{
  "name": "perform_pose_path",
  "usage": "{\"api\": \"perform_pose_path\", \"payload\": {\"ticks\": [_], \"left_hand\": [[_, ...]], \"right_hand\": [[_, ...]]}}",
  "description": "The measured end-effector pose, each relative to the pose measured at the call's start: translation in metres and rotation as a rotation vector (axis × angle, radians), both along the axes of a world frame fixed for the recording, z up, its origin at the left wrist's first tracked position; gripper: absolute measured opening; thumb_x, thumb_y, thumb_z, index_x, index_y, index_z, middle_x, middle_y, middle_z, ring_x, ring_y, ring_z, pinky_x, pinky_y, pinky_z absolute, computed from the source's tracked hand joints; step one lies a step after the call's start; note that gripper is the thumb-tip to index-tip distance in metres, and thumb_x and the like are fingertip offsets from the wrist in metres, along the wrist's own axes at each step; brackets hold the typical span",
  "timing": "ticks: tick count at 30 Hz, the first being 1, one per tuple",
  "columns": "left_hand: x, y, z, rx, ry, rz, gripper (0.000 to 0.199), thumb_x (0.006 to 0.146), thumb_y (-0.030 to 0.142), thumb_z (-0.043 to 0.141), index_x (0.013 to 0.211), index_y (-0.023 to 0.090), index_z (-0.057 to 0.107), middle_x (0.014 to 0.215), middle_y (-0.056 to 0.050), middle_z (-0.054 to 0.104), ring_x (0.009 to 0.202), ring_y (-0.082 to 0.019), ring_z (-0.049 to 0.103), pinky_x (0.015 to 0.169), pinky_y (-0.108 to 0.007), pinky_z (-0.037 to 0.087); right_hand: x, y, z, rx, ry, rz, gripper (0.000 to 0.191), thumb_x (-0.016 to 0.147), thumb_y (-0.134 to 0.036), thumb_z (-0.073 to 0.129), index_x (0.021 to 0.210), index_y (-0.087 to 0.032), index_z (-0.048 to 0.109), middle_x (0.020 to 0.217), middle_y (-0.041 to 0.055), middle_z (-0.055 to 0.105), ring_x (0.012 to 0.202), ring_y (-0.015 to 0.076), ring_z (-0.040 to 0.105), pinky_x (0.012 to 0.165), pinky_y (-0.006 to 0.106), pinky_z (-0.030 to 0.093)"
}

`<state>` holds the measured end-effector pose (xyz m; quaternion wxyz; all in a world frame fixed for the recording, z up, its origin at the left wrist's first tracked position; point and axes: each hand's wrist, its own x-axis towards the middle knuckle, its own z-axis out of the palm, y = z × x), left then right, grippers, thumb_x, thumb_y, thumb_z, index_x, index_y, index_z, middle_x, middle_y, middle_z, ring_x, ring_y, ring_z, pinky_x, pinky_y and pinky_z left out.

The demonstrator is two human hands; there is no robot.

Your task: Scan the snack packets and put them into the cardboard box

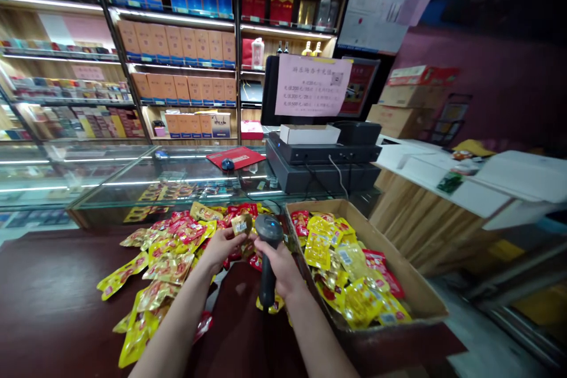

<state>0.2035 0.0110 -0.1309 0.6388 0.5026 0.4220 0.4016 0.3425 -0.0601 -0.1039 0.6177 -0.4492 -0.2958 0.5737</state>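
My left hand [221, 247] pinches a small gold snack packet [241, 224], its pale label turned toward the scanner. Wrapped around the handle of a black barcode scanner [268, 229] is my right hand [280, 263]; the scanner stands upright, its head close beside the packet. A loose heap of yellow, red and gold snack packets [172, 248] spreads over the dark red table [48, 283] to the left of and behind my hands. On the right, an open cardboard box [398, 257] holds several more packets of the same kinds.
Behind the heap stands a glass display counter [119, 180] with a red mat [234, 157] and a computer mouse [227, 164] on it. A monitor with a paper notice [312, 85] rises above a black cash drawer [323, 168]. Shelves of boxed goods [177, 44] line the back wall.
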Motion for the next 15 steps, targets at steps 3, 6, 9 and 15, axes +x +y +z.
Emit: {"api": "perform_pose_path", "payload": {"ticks": [3, 6, 9, 15], "left_hand": [[0.008, 0.005, -0.008, -0.049, -0.04, -0.084, 0.037, 0.059, 0.038, 0.078, 0.086, 0.013, 0.069, 0.08, -0.006, 0.069, 0.067, -0.015, 0.063, 0.063, -0.024, 0.046], [0.019, 0.012, -0.02, -0.089, -0.062, -0.123, 0.035, 0.059, 0.036, 0.078, 0.085, 0.014, 0.069, 0.079, -0.006, 0.069, 0.063, -0.012, 0.061, 0.059, -0.022, 0.044], [0.027, 0.015, -0.03, -0.121, -0.039, -0.099, 0.035, 0.056, 0.035, 0.08, 0.082, 0.014, 0.069, 0.074, -0.004, 0.068, 0.055, -0.009, 0.058, 0.052, -0.019, 0.04], [0.033, 0.008, -0.033, -0.129, -0.046, -0.093, 0.038, 0.053, 0.034, 0.081, 0.082, 0.013, 0.069, 0.063, -0.002, 0.065, 0.047, -0.007, 0.052, 0.047, -0.019, 0.035]], "right_hand": [[0.011, -0.011, 0.002, -0.032, -0.003, 0.007, 0.031, 0.059, -0.031, 0.076, 0.085, -0.014, 0.067, 0.087, 0.0056, 0.07, 0.08, 0.0162, 0.064, 0.069, 0.024, 0.049], [0.017, -0.022, 0.007, -0.079, 0.005, 0.081, 0.031, 0.06, -0.035, 0.074, 0.081, -0.014, 0.064, 0.075, 0.0034, 0.067, 0.059, 0.0131, 0.062, 0.051, 0.024, 0.048], [0.019, -0.031, 0.009, -0.084, -0.049, 0.14, 0.027, 0.064, -0.037, 0.07, 0.069, -0.013, 0.059, 0.056, -0.001, 0.059, 0.042, 0.0088, 0.051, 0.038, 0.02, 0.039], [0.016, -0.039, 0.009, -0.142, -0.122, 0.187, 0.027, 0.069, -0.038, 0.063, 0.06, -0.015, 0.051, 0.039, -0.0054, 0.046, 0.032, 0.0056, 0.04, 0.036, 0.018, 0.034]]}}
